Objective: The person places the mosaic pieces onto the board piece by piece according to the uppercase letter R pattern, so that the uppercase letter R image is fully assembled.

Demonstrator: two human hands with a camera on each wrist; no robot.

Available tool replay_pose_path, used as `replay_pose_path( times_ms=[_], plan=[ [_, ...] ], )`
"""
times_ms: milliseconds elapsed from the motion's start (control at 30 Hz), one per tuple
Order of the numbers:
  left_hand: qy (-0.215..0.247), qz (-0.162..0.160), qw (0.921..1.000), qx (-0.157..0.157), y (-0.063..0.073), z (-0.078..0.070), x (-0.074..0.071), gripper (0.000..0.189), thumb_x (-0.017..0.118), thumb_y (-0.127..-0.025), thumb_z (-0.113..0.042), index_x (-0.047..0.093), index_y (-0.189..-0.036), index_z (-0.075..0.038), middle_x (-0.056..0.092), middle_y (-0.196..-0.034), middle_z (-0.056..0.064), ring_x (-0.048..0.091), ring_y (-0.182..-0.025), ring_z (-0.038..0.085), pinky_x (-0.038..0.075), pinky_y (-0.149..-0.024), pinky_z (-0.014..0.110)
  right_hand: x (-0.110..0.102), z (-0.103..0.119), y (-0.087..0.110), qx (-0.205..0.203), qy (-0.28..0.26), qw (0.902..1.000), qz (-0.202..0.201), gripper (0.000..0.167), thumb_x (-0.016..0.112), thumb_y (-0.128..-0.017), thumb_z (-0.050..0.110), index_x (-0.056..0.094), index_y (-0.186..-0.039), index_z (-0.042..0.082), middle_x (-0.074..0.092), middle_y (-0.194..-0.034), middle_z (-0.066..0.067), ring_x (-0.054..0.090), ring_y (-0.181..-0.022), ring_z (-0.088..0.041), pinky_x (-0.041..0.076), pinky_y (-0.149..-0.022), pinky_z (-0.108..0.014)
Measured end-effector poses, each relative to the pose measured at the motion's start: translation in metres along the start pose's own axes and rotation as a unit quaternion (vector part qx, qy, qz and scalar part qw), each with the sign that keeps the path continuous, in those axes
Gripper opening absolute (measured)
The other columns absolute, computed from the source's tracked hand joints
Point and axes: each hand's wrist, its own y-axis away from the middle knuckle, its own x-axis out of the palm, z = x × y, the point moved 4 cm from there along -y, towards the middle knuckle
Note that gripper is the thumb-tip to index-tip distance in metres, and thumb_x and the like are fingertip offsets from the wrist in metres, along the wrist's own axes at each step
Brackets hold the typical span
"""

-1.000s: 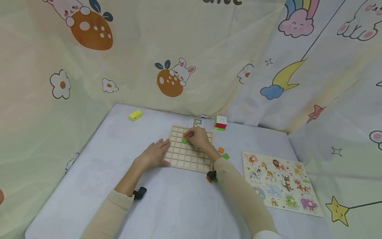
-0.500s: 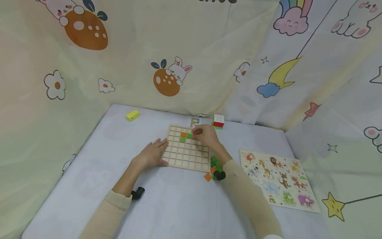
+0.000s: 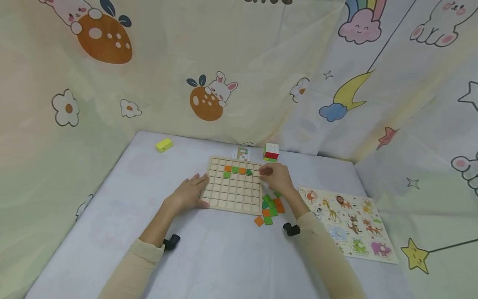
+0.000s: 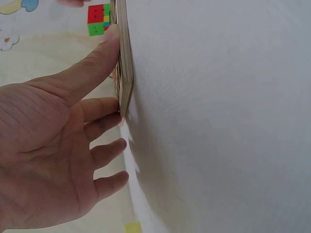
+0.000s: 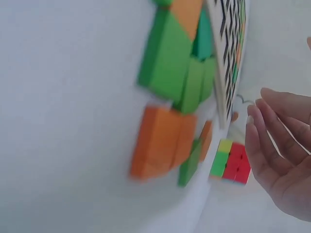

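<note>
Left hand (image 3: 188,193) is laid at the near left side of the board (image 3: 234,195); its fingers are straight, the thumb and a fingertip are rested against the wood, and nothing is grasped. Right hand (image 3: 277,177) is held by the board's right edge, its fingers loosely bent; nothing is seen between their tips.

Loose tiles (image 3: 274,211) are heaped just beside the board's near right corner. They can be judged light, stiff, smooth enough to slip a little and not easily broken; each is best pinched by two opposite edges. Orange and green squares are seen, with one darker green piece.

To their right a puzzle (image 3: 345,218) printed with animals is laid.

Likely light too, the board may be skidded by a push, so its rim is best pressed or held. Pale wood is ruled into squares; toward the far side a row is formed by orange, green, orange and a round-edged green tile (image 3: 249,172), with another green set below the first.

Beyond are placed a card (image 3: 243,153), a cube (image 3: 271,151) and a yellow block (image 3: 164,145).
</note>
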Motion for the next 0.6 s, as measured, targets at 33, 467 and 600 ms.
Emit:
replay_pose_path(
  times_ms=[33, 467, 600],
  plan=[
    [-0.001, -0.001, 1.0, 0.001, 0.0, 0.0, 0.0, 0.101, 0.084, -0.085, -0.043, 0.033, -0.161, 0.002, 0.026, -0.17, 0.018, 0.019, -0.157, 0.043, 0.018, -0.126, 0.063, -0.002, -0.003, 0.002, 0.002, 0.007, 1.0, -0.001, 0.02, 0.08, -0.091, 0.007, 0.079, -0.111, 0.005, 0.079, -0.1, -0.004, 0.075, -0.093, -0.023, 0.062, -0.083, -0.041],
    [-0.001, -0.003, 1.0, 0.004, -0.001, 0.002, 0.001, 0.101, 0.084, -0.085, -0.043, 0.034, -0.16, 0.002, 0.027, -0.17, 0.018, 0.019, -0.157, 0.043, 0.019, -0.126, 0.064, -0.011, -0.038, 0.017, 0.069, 0.052, 0.995, 0.049, 0.031, 0.083, -0.086, 0.004, 0.076, -0.116, 0.004, 0.077, -0.108, -0.01, 0.071, -0.102, -0.027, 0.059, -0.092, -0.045],
    [0.0, -0.002, 1.0, 0.004, -0.001, 0.002, 0.001, 0.101, 0.084, -0.085, -0.043, 0.033, -0.161, 0.002, 0.027, -0.17, 0.018, 0.019, -0.157, 0.043, 0.019, -0.126, 0.064, -0.011, -0.042, 0.018, 0.071, 0.056, 0.9946, 0.051, 0.031, 0.083, -0.086, 0.004, 0.076, -0.116, 0.002, 0.076, -0.105, -0.009, 0.07, -0.099, -0.026, 0.058, -0.091, -0.044]
  ],
)
